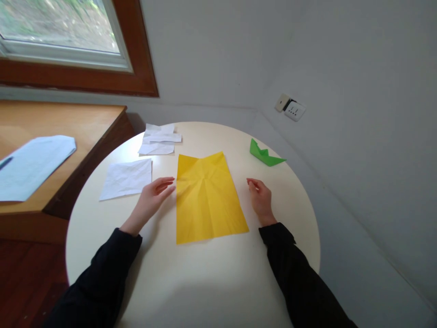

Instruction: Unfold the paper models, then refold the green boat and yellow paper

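A creased yellow paper sheet [208,200] lies flat in the middle of the round cream table [205,282]. My left hand [152,200] rests on the table at the sheet's left edge, fingers stretched out and fingertips touching or almost touching the paper. My right hand [261,198] rests to the right of the sheet, a short gap away, fingers loosely curled and holding nothing. Both arms wear dark sleeves.
A folded green paper boat [264,155] sits at the far right of the table. A crumpled white sheet [126,178] lies left of my left hand, with smaller white papers [160,139] behind it. A wooden desk [51,136] with light blue paper [30,166] stands left.
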